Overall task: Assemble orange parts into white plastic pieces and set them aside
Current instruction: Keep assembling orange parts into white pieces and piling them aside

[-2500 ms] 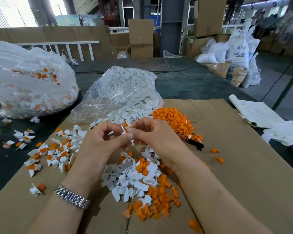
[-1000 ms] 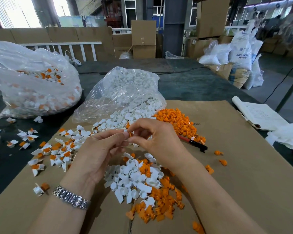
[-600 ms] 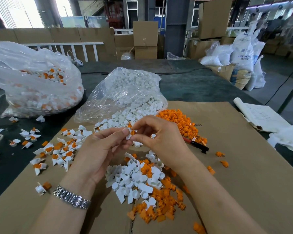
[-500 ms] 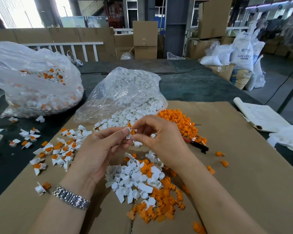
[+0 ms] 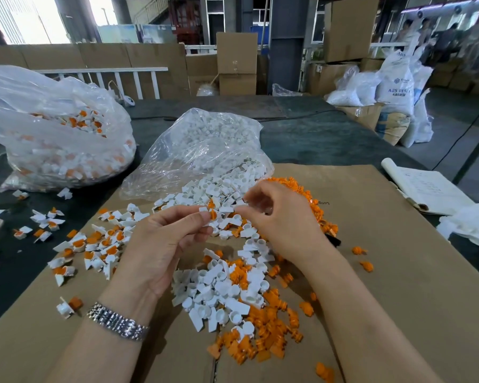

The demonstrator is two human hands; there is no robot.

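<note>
Orange part (image 5: 212,214) pinched in left hand (image 5: 166,244) — right hand (image 5: 277,217) beside; fingers curled.

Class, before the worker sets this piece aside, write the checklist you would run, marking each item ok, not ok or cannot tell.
1. Left hand holds the white piece: ok.
2. Orange part sits in that piece: ok.
3. Orange part fully seated: cannot tell.
4. Right hand has let go: cannot tell.
5. Finished pile lies at the left, in reach: ok.
6. Loose parts remain on the cardboard: ok.
</note>
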